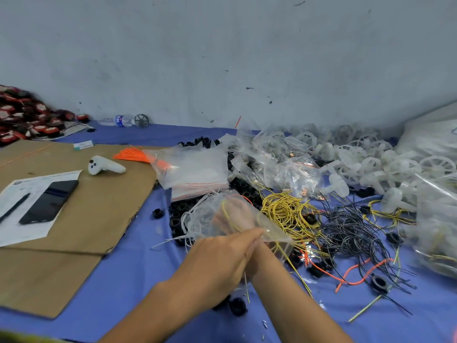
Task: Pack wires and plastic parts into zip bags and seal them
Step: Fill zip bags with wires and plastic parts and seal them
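Head view puts your left hand in the middle foreground, its fingertips pinching the open mouth of a clear zip bag held just above the blue cloth. Your right hand is pushed inside the bag and shows only as a blur through the plastic, so you cannot tell whether its fingers grip anything. A yellow wire runs across it, and thin white wires loop at the bag's left side. Under and behind the bag lies a heap of black plastic rings. Just beyond them sits a stack of empty zip bags, with a bundle of orange wires at its left end. To your right a coil of yellow wires touches a tangle of black wires. Farther back right, white plastic wheels pile up against the wall among filled bags. To your left a sheet of cardboard carries a white controller, a dark phone and a printed paper. A water bottle lies on its side by the wall.
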A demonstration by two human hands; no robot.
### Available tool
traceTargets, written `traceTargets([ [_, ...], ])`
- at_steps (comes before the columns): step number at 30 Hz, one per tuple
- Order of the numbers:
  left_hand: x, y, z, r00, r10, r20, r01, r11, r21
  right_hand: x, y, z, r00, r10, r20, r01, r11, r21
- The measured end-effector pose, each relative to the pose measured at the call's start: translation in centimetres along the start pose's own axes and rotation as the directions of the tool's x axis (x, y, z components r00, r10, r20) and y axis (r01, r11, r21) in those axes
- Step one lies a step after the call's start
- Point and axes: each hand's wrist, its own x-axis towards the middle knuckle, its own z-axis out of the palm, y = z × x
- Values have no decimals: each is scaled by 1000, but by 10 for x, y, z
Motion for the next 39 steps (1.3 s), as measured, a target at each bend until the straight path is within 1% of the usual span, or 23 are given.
traceTargets([
  [1,-1,2,-2,1000,15,-12,-15,1000,1,-4,-4,-9,993,-30,116,17,994,107],
  [2,-1,5,-3,999,30,-22,-30,999,30,-5,-8,-9,988,-53,142,44,997,67],
  [4,-1,6,-2,997,51,-50,-46,994,101,-13,4,-12,986,-157,57,165,967,-193],
  [5,1,3,0,998,39,-50,-33,993,117,-12,7,-13,978,-191,86,205,958,-198],
  [6,2,0,2,999,15,-45,-9,992,128,-9,6,-14,974,-181,137,188,981,-38],
  [7,3,-3,4,999,-8,-46,14,991,134,-4,1,-17,974,-136,181,99,975,199],
  [8,3,-7,6,998,-28,-55,35,990,139,-1,0,-20,964,-157,216,56,909,413],
  [10,4,-11,9,995,-72,-72,82,987,141,5,8,-15,973,-214,90,120,796,593],
  [11,6,-14,11,992,-97,-84,107,986,129,10,16,-5,991,-128,-46,128,770,625],
  [12,7,-16,13,988,-116,-103,127,986,111,15,25,1,999,-21,-48,49,685,727],
  [13,9,-19,14,984,-135,-119,146,985,89,19,29,13,998,-32,-53,62,516,854],
  [15,12,-25,18,975,-176,-137,183,982,37,5,43,39,971,-96,-220,229,105,968],
  [16,14,-28,19,970,-200,-140,204,979,14,-7,45,52,949,-36,-312,311,-48,949],
  [17,15,-31,21,965,-221,-139,221,975,-10,-18,41,64,929,31,-369,370,-135,919],
  [19,17,-35,23,960,-245,-135,241,969,-49,-38,36,89,888,138,-439,457,-159,875],
  [21,18,-34,23,960,-249,-128,242,968,-68,-46,41,122,890,265,-372,433,-232,871],
  [23,19,-33,24,960,-251,-124,242,967,-79,-44,53,162,919,347,-186,298,-304,905],
  [24,19,-33,24,960,-250,-123,242,967,-76,-41,56,184,931,355,-85,197,-294,935],
  [27,18,-33,25,960,-248,-127,239,968,-80,-33,56,247,922,334,194,-156,-137,978],
  [29,17,-32,24,961,-247,-128,238,968,-84,-30,53,275,917,274,290,-267,-119,956],
  [33,16,-30,23,962,-244,-127,239,970,-52,-29,43,292,968,63,243,-237,-96,967],
  [36,15,-30,23,960,-256,-114,253,967,-40,-29,40,298,972,96,214,-197,-156,968],
  [39,15,-30,22,959,-266,-96,264,964,-34,-29,43,303,952,206,226,-184,-205,961],
])
